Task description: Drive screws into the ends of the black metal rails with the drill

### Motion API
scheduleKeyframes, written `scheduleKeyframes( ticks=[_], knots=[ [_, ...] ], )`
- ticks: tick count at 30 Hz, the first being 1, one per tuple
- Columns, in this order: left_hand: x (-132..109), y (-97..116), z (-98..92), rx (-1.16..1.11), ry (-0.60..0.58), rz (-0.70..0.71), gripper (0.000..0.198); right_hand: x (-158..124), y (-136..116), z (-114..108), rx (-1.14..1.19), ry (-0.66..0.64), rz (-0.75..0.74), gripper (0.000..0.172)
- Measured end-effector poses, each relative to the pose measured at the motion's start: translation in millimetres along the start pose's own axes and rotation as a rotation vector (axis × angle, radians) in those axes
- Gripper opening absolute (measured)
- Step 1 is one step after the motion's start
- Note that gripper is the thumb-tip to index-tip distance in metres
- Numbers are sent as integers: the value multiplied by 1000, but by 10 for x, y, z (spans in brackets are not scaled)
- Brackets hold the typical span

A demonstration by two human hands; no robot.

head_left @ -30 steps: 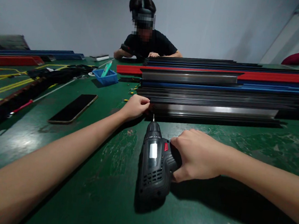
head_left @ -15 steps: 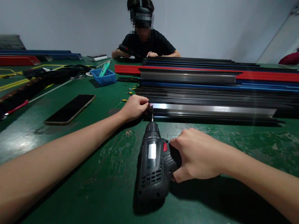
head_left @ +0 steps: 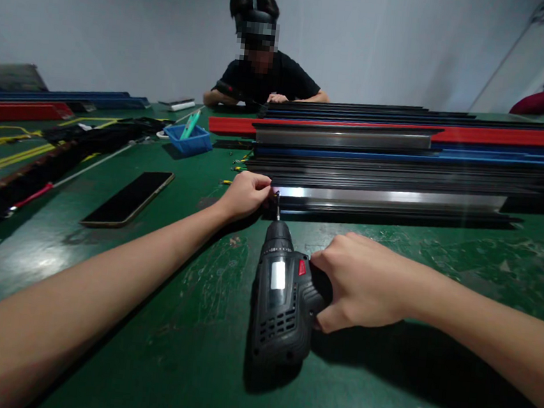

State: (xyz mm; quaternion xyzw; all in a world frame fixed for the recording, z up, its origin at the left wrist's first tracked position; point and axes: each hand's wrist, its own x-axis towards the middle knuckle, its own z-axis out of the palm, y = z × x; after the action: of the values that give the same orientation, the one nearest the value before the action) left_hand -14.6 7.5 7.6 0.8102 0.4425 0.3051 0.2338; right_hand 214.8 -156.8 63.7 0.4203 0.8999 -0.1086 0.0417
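My right hand point(head_left: 360, 286) is wrapped round the grip of a black cordless drill point(head_left: 281, 307), which lies on its side low over the green table. The drill's bit point(head_left: 278, 211) points away from me and its tip meets the left end of a dark metal profile point(head_left: 397, 206). At that same end my left hand point(head_left: 248, 195) is closed, thumb and fingers pinched together beside the bit tip. Whatever the left fingers pinch is too small and covered to make out.
Black, blue and red profiles point(head_left: 336, 133) are stacked behind. A blue basket point(head_left: 189, 141) with green-handled items and a phone point(head_left: 131, 198) lie left on the green table point(head_left: 181, 349). Beyond them are yellow-striped black straps. Across the table a person point(head_left: 274, 76) leans over other work.
Almost nothing differs. Both hands and the drill keep their places, with only a tiny shift of the view.
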Motion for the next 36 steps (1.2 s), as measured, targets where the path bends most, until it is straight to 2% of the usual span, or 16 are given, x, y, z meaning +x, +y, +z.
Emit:
scheduleKeyframes(
  ticks=[36],
  knots=[
    [-16, 18, 11, -6, 17, 2, 31, -3, -16, -22, -6, -23, 8, 47]
  ],
)
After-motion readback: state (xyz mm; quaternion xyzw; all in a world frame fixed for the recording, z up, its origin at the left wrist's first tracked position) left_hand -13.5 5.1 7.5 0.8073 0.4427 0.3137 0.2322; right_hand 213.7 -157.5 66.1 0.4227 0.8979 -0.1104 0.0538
